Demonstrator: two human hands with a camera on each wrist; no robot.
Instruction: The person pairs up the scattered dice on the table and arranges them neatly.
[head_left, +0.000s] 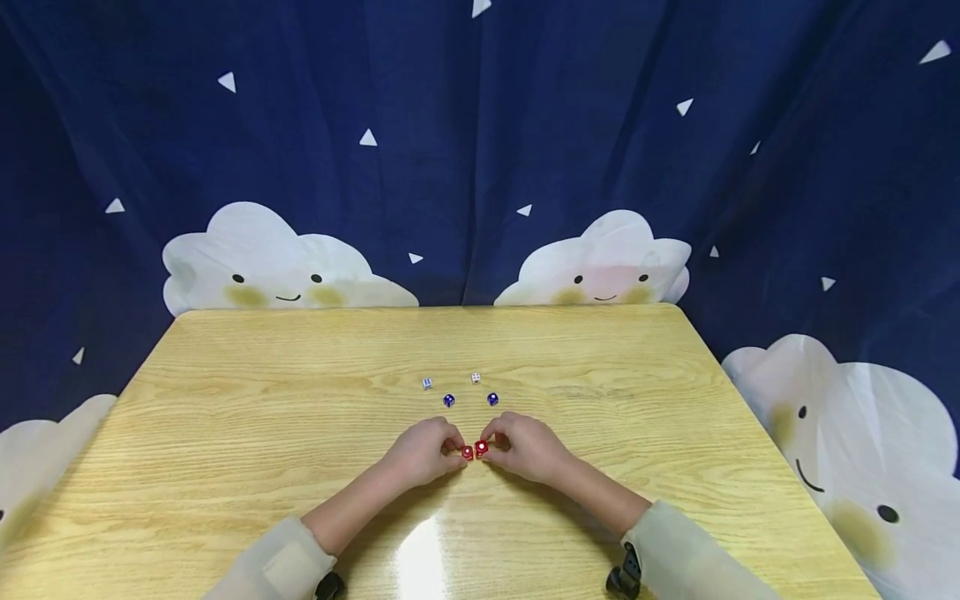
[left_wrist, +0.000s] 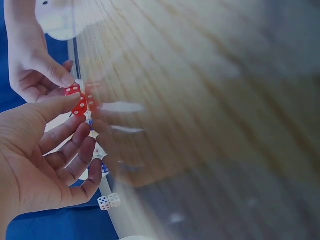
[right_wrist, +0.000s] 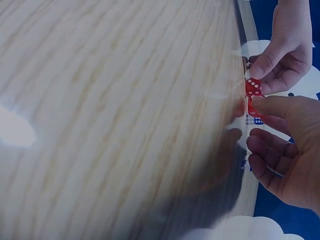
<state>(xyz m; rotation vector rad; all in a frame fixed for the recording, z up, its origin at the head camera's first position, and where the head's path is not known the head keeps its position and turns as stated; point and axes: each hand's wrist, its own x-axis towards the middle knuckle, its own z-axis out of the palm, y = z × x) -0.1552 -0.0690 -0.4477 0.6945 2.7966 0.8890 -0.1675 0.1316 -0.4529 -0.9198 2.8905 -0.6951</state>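
Observation:
Between thumb and index finger, my left hand (head_left: 422,451) pinches a red die (head_left: 467,452) with white pips. My right hand (head_left: 531,448) pinches a second red die (head_left: 482,448) the same way. Both dice are side by side at the table's middle, their facing sides very close. In the left wrist view, the left hand's other fingers (left_wrist: 75,150) are loosely bent beside its red die (left_wrist: 79,106). The right wrist view has the right thumb covering part of its red die (right_wrist: 252,107), beside the left hand's red die (right_wrist: 253,86).
Just beyond the hands are two dark blue dice, one on the left (head_left: 448,401) and one on the right (head_left: 492,399). Farther back lie two white dice, left (head_left: 427,383) and right (head_left: 476,378). A blue cloud-print curtain (head_left: 465,167) hangs behind the wooden table (head_left: 262,400).

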